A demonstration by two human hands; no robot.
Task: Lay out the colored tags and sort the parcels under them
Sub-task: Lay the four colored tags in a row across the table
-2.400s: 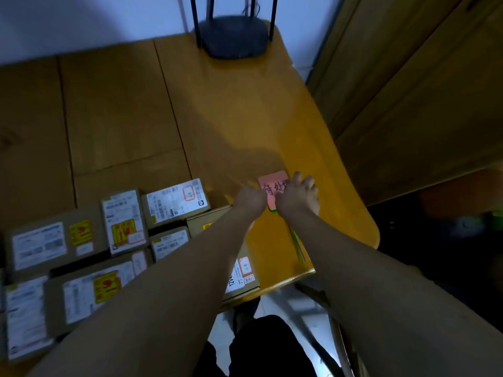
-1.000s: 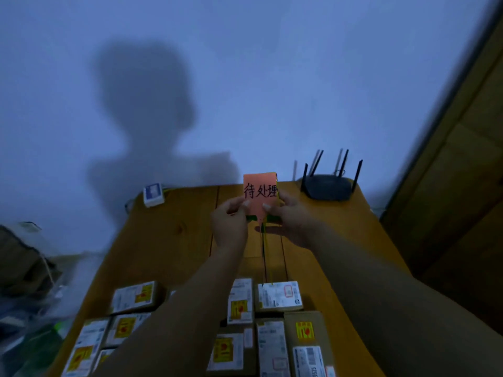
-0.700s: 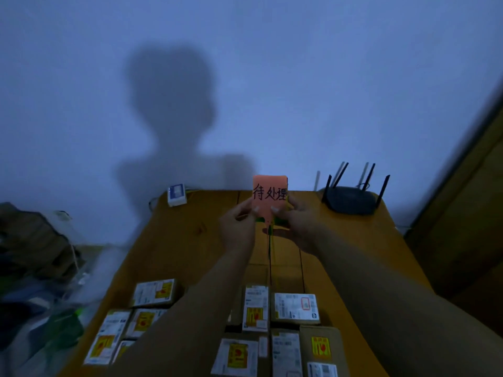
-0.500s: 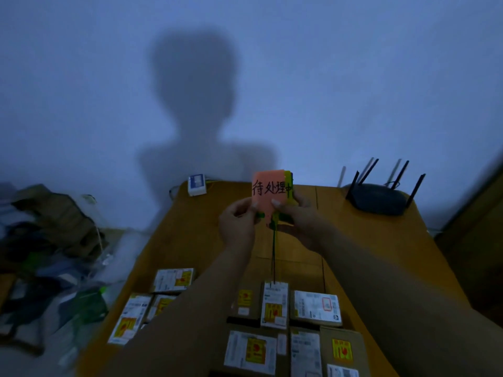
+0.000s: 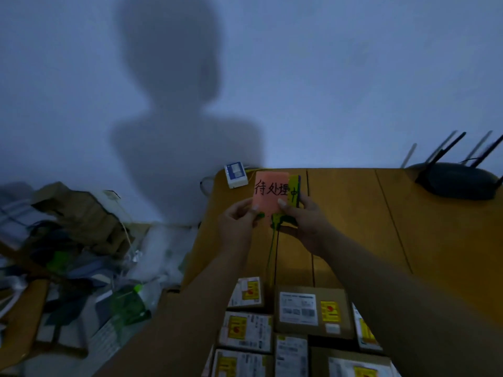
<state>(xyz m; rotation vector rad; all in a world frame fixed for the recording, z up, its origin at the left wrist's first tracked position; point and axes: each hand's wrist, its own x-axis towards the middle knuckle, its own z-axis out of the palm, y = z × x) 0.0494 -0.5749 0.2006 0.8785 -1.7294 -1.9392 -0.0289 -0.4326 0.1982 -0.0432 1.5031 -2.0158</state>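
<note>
I hold a small stack of colored tags upright above the wooden table (image 5: 353, 219). The front one is a pink tag (image 5: 268, 190) with black handwriting; a yellow tag (image 5: 294, 190) peeks out behind its right edge, and green strings (image 5: 272, 240) hang below. My left hand (image 5: 239, 221) pinches the pink tag's lower left corner. My right hand (image 5: 304, 221) grips the stack's lower right side. Several cardboard parcels (image 5: 310, 311) with white labels and yellow stickers lie packed together at the table's near edge, partly hidden by my forearms.
A black router (image 5: 457, 180) with antennas stands at the table's far right. A small white and blue box (image 5: 236, 174) sits at the far left corner. Left of the table, clutter (image 5: 76, 240) of boxes and bags fills the floor. A bare wall rises behind.
The tags were lifted off the table's right edge and held up in both hands. The yellow tag now shows further from behind the pink one. My view has swung left.
</note>
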